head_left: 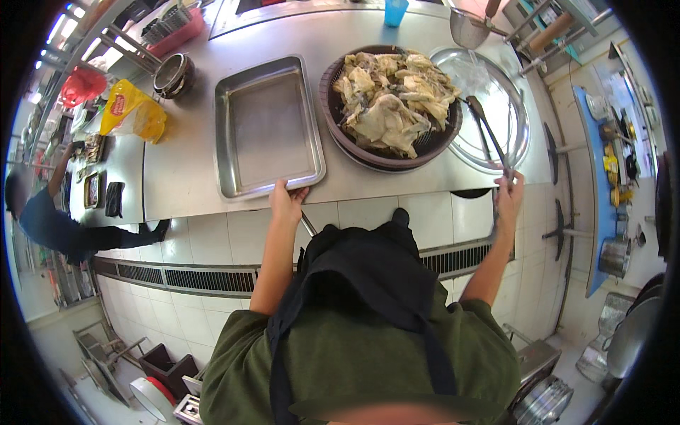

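Note:
My left hand (287,203) grips the near rim of an empty rectangular metal tray (268,134), which lies flat on the steel counter. To its right stands a brown round colander (440,144), heaped with pale pieces of what looks like cooked chicken (388,113). My right hand (508,197) is closed round the handle end of a pair of metal tongs (492,136). The tongs point away from me, over a large round metal tray (511,99), with their dark tips close to the colander's right side.
A yellow plastic bag (133,112), stacked metal strainers (174,76) and a pink basket (174,34) stand at left. At the back are a blue cup (395,12) and a long-handled strainer (469,30). A co-worker (57,219) stands far left; a blue shelf (598,205) is at right.

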`<action>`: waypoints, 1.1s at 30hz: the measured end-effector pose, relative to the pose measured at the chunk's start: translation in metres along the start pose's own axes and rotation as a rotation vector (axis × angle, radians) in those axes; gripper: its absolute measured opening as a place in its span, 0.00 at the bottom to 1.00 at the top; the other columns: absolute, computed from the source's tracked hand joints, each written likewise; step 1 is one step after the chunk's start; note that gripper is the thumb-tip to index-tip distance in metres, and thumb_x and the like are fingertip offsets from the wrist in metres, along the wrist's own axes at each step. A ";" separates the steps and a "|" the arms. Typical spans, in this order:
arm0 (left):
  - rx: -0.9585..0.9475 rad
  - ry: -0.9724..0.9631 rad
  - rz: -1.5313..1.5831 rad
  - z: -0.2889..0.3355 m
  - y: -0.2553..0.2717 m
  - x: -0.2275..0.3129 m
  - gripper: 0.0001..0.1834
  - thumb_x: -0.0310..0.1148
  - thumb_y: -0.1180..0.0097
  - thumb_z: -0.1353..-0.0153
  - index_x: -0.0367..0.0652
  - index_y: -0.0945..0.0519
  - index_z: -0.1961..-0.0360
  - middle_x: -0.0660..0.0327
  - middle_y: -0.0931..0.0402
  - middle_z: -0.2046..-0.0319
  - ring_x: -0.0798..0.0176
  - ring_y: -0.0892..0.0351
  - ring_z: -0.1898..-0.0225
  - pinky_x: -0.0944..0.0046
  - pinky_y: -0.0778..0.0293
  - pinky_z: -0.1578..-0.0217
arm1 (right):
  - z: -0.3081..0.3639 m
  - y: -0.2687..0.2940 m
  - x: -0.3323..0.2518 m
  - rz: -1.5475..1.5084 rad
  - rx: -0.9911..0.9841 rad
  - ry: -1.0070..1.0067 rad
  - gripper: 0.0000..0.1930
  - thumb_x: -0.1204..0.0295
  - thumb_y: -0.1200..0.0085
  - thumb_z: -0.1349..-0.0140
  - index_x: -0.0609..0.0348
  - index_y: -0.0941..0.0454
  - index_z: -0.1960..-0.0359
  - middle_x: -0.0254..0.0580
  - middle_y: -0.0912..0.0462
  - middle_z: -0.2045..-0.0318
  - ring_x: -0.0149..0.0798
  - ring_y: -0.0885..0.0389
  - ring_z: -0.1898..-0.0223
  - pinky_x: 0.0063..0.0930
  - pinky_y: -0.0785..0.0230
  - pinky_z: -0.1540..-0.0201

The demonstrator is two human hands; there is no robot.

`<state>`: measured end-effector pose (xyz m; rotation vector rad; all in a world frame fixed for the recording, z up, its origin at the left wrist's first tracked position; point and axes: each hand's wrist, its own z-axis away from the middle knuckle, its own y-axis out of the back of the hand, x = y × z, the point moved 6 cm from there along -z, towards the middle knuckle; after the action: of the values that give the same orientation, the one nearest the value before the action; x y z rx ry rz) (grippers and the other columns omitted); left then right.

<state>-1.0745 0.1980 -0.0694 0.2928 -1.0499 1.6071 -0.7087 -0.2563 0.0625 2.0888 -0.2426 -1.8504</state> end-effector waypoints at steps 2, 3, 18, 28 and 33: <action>-0.003 0.043 -0.029 0.022 0.019 -0.013 0.20 0.38 0.55 0.29 0.32 0.30 0.47 0.46 0.24 0.53 0.46 0.20 0.54 0.45 0.19 0.52 | 0.030 0.033 -0.030 0.096 -0.016 0.089 0.13 0.66 0.46 0.27 0.57 0.29 0.46 0.34 0.18 0.67 0.20 0.32 0.78 0.18 0.38 0.76; 0.017 0.064 -0.030 0.030 0.028 -0.017 0.20 0.39 0.55 0.29 0.31 0.30 0.47 0.46 0.24 0.53 0.46 0.21 0.54 0.45 0.20 0.52 | 0.037 0.042 -0.045 0.141 -0.074 0.103 0.12 0.66 0.46 0.27 0.57 0.28 0.47 0.33 0.19 0.68 0.21 0.32 0.77 0.18 0.38 0.75; -0.024 0.051 -0.043 0.071 0.040 -0.024 0.23 0.51 0.51 0.26 0.38 0.27 0.54 0.50 0.21 0.63 0.51 0.18 0.63 0.51 0.20 0.60 | -0.023 -0.046 -0.238 0.810 -0.616 0.773 0.12 0.69 0.44 0.33 0.65 0.32 0.64 0.55 0.24 0.69 0.60 0.25 0.64 0.48 0.34 0.60; 0.136 -0.017 0.119 0.085 0.048 -0.037 0.22 0.49 0.48 0.27 0.39 0.32 0.54 0.47 0.24 0.60 0.51 0.20 0.61 0.52 0.20 0.57 | -0.039 -0.107 -0.303 1.163 -0.732 1.178 0.14 0.66 0.42 0.33 0.65 0.28 0.58 0.52 0.21 0.65 0.56 0.20 0.58 0.50 0.29 0.54; 0.158 -0.021 0.160 0.092 0.048 -0.046 0.20 0.47 0.48 0.27 0.38 0.32 0.53 0.46 0.25 0.59 0.50 0.21 0.59 0.51 0.22 0.55 | -0.046 -0.137 -0.315 1.222 -0.794 1.218 0.12 0.67 0.41 0.34 0.60 0.25 0.55 0.50 0.19 0.69 0.56 0.17 0.62 0.51 0.28 0.58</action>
<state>-1.1318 0.0997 -0.0703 0.3394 -0.9840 1.8392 -0.7202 -0.0141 0.3104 1.4625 -0.2741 0.1405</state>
